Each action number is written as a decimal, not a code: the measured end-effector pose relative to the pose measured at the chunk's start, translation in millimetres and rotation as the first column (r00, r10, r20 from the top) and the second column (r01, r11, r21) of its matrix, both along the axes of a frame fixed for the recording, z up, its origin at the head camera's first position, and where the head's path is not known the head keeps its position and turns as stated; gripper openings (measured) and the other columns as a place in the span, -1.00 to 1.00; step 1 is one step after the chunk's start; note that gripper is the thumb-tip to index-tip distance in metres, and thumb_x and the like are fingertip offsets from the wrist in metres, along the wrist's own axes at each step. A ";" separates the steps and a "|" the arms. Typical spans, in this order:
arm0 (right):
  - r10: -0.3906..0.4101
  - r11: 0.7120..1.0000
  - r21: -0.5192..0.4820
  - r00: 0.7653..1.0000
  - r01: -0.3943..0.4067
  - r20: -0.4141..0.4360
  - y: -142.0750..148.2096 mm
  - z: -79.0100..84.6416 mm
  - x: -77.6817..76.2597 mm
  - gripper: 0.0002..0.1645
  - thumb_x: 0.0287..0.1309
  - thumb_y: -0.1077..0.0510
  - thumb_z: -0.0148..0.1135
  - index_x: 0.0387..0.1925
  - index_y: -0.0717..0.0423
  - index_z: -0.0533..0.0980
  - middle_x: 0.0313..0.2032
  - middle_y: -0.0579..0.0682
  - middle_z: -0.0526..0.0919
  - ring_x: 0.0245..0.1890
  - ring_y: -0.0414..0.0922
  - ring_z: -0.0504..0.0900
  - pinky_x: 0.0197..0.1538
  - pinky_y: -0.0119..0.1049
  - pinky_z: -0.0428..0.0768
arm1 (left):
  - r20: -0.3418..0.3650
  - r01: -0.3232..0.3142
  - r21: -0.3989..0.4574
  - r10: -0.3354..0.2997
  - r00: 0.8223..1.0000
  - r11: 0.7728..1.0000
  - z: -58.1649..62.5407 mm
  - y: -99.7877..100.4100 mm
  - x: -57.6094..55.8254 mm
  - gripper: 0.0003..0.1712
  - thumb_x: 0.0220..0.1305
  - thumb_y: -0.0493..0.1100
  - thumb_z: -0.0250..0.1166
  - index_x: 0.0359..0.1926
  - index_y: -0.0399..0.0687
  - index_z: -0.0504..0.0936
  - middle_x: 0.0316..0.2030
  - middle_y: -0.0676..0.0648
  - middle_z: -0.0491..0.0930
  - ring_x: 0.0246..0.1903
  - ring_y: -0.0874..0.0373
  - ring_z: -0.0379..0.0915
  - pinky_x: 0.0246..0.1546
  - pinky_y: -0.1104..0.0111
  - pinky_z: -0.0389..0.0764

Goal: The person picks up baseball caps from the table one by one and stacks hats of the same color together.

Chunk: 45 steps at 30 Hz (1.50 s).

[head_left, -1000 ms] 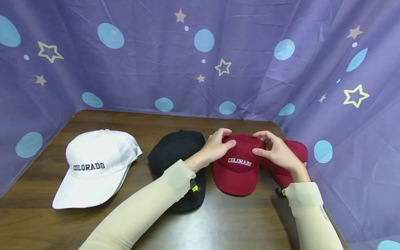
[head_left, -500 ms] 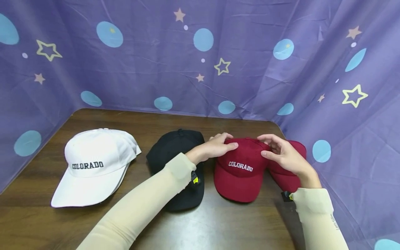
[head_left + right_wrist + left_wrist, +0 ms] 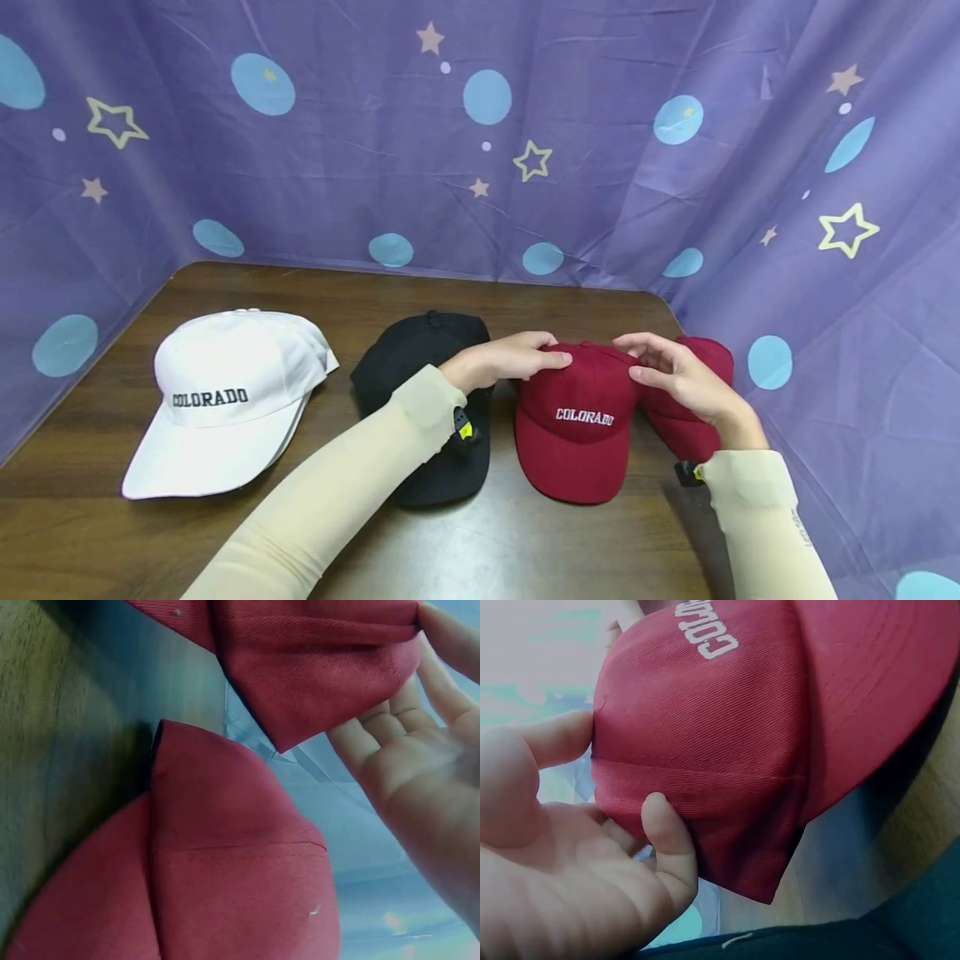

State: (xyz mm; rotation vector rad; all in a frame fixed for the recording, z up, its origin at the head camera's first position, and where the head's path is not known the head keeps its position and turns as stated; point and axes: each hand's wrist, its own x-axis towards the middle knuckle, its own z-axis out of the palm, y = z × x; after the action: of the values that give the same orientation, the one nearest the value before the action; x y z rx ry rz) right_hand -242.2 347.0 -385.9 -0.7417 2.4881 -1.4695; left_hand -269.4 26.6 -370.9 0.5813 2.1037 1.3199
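A dark red baseball cap (image 3: pixel 573 417) with white COLORADO lettering faces me in the head view, brim towards the front. My left hand (image 3: pixel 510 360) holds its crown on the left, thumb on the near face and fingers behind. On the opposite side, my right hand (image 3: pixel 686 379) pinches the crown's back corner. The left wrist view shows the little finger curled over the side of the red cap (image 3: pixel 697 712). A second dark red cap (image 3: pixel 678 425) lies just right of it, partly hidden by my right hand. In the right wrist view a gap separates the two caps.
A black cap (image 3: pixel 420 358) lies to the left, under my left forearm in the head view. Farther left sits a white COLORADO cap (image 3: pixel 225 358) with another white layer showing beneath it. Purple star-patterned cloth (image 3: pixel 585 200) surrounds the wooden table (image 3: pixel 480 550) behind and at the sides.
The held red cap has come towards me and slightly right, tilting a little, with both hands moving along. The black, white and second red caps stay put.
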 end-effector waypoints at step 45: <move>-0.178 0.979 -0.052 0.946 0.200 0.270 -33.1 -34.8 -40.1 -0.82 0.60 0.10 0.11 -0.05 0.15 0.48 -0.23 -0.08 0.63 -0.26 -0.22 0.67 -0.15 -0.34 0.65 | -0.016 -0.216 0.045 0.217 0.976 0.975 -10.7 16.3 -2.5 -0.60 0.51 -0.15 0.32 0.21 -0.23 0.45 0.07 -0.19 0.56 0.06 -0.03 0.58 0.01 0.21 0.66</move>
State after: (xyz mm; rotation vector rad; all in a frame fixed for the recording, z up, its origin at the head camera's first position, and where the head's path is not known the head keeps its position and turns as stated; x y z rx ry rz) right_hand -282.3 313.9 -420.7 -0.2969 2.3606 -1.6178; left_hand -271.9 42.9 -381.6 0.3924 2.2111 1.4867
